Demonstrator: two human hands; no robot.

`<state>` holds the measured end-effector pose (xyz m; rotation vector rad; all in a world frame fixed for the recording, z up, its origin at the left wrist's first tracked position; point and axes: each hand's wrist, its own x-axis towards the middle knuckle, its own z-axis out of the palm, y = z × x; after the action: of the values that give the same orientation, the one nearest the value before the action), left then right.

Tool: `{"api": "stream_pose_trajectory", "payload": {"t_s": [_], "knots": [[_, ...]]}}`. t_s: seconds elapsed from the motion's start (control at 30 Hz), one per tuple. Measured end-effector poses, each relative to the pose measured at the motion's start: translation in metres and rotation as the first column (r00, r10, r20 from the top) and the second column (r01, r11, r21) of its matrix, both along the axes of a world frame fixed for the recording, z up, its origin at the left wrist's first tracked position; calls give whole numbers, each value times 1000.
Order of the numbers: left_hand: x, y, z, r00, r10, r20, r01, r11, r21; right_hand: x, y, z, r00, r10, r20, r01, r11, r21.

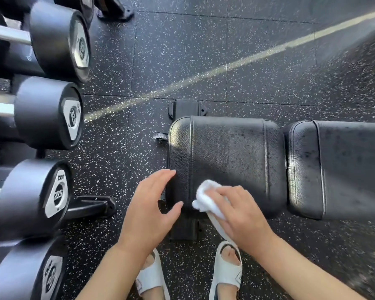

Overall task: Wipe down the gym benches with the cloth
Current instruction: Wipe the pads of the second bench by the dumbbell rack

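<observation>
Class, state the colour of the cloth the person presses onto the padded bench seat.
White; the crumpled cloth under the right hand shows best in the head view.

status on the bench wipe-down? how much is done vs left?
Early. Done: nothing clearly finished. In hand: the right hand presses the white cloth on the near edge of the black padded seat cushion; the left hand hovers open at its corner. Left: droplet speckles show across the seat cushion's far side and the black padded back cushion.
</observation>
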<state>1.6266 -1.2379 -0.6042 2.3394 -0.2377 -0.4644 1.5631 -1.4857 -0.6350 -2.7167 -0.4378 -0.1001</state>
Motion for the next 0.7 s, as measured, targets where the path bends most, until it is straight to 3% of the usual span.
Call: {"api": "stream_pose_trajectory", "payload": {"t_s": [0.07,0.13,0.27,0.37,0.43,0.57,0.7], "knots": [[17,-13,2,996,-68,49,66,997,28,21,-25,-2,998,-53,42,55,997,-46],[35,-28,-1,989,-109,104,102,992,70,64,-44,-8,970,-214,118,224,972,-72],[63,-68,-12,971,-67,228,31,987,155,163,-45,-5,848,-524,83,525,851,16],[54,-92,-25,961,67,270,-122,974,192,188,1,-8,836,-546,49,548,836,-33],[39,-101,-33,948,76,310,-153,961,230,179,24,-12,864,-497,85,495,868,38],[39,-103,-39,936,65,346,-162,952,259,144,-19,-13,930,-345,123,342,939,44],[38,-106,-38,930,68,360,-173,948,268,134,-110,-13,820,-571,37,572,820,-13]]}}
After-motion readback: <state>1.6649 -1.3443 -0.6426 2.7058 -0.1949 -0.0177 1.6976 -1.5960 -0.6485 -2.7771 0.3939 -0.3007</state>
